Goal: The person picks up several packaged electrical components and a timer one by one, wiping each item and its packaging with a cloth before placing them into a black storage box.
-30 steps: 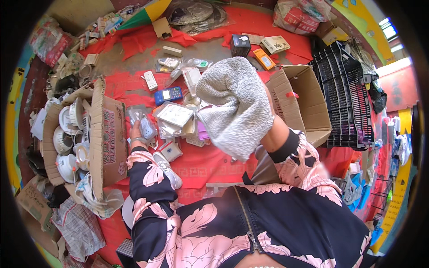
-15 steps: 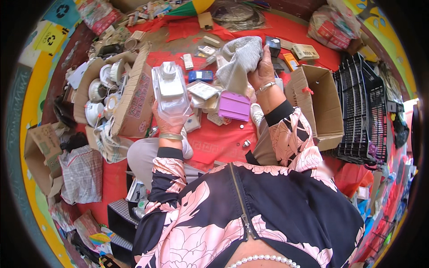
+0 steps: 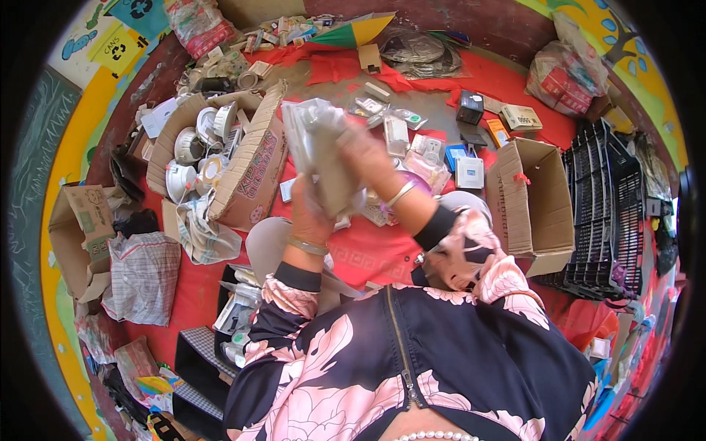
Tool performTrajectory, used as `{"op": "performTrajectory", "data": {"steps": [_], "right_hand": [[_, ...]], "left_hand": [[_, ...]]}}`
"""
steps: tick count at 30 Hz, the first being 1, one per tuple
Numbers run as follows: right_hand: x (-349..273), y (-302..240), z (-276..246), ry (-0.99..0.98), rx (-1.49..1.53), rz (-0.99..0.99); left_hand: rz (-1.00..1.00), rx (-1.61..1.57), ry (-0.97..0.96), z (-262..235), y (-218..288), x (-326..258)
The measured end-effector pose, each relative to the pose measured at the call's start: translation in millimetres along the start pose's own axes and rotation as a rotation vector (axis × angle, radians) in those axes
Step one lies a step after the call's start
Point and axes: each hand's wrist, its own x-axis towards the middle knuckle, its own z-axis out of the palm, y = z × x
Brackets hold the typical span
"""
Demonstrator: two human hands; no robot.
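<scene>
My left hand (image 3: pixel 312 217) is closed around a clear plastic package (image 3: pixel 296 125) with something pale inside, held up in front of me. Blurred by motion, my right hand (image 3: pixel 373 160) presses a grey cloth (image 3: pixel 329 158) against the package and hides much of it. Beneath my forearms are several small packs, among them a white square plate (image 3: pixel 469 173) and a blue box (image 3: pixel 454 154). A purple plastic piece (image 3: pixel 416 183) is partly covered by my right wrist.
On the left, a cardboard box (image 3: pixel 254 173) holds several white round light fittings (image 3: pixel 181 181). An open cardboard box (image 3: pixel 509 202) and a black plastic crate (image 3: pixel 604 209) stand at right. Red sheeting (image 3: pixel 368 253) covers much of the floor. A checked bag (image 3: pixel 143 279) lies far left.
My right hand has swung left with the grey cloth and brought it onto the package. My left hand still holds the package. The whole view has shifted slightly.
</scene>
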Motion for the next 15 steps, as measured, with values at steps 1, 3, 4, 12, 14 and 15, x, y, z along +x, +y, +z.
{"op": "performTrajectory", "data": {"steps": [1, 3, 4, 12, 14, 15], "right_hand": [[-9, 5, 25, -0.025, -0.299, -0.217], [-18, -11, 43, -0.061, -0.37, -0.215], [-20, -7, 42, -0.101, -0.33, -0.147], [-44, -26, 41, -0.557, -0.303, -0.313], [-34, -41, 17, -0.664, -0.126, -0.098], [-23, -47, -5, -0.671, -0.002, 0.13]], "left_hand": [[0.032, -0.021, 0.012, 0, -9, 1], [0.139, 0.005, 0.006, 0, -14, 2], [0.136, 0.008, -0.015, -3, -14, 4], [0.174, -0.389, -0.622, -123, -12, 39], [0.105, -0.357, -0.308, -69, 3, 24], [0.068, -0.345, -0.155, -42, 10, 17]]}}
